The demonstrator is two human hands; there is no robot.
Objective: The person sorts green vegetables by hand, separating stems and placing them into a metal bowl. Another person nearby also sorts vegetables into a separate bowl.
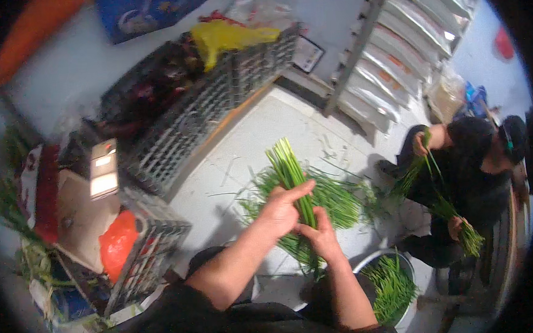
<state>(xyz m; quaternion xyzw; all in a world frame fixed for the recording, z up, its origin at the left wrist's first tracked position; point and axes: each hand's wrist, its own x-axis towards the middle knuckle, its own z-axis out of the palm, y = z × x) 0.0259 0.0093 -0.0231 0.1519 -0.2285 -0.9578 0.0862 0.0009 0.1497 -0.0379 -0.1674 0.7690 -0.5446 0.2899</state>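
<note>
A bunch of long green stalks (284, 162) is held upright in both hands at the middle of the view. My left hand (281, 211) grips it, with a finger lying across the stalks, and my right hand (321, 239) is closed on it just below. Beneath them a loose pile of green stalks (340, 199) lies on the tiled floor (240, 128). A metal basin (404, 268) at the lower right holds more cut greens (384, 287).
A co-worker (477, 161) at the right holds green stalks in both hands. Black crates (180, 135) with a yellow bag (224, 42) line the back left. A crate (150, 251) with a phone (102, 166) and red bag (117, 243) stands left; a shelving rack (396, 51) stands at the back right.
</note>
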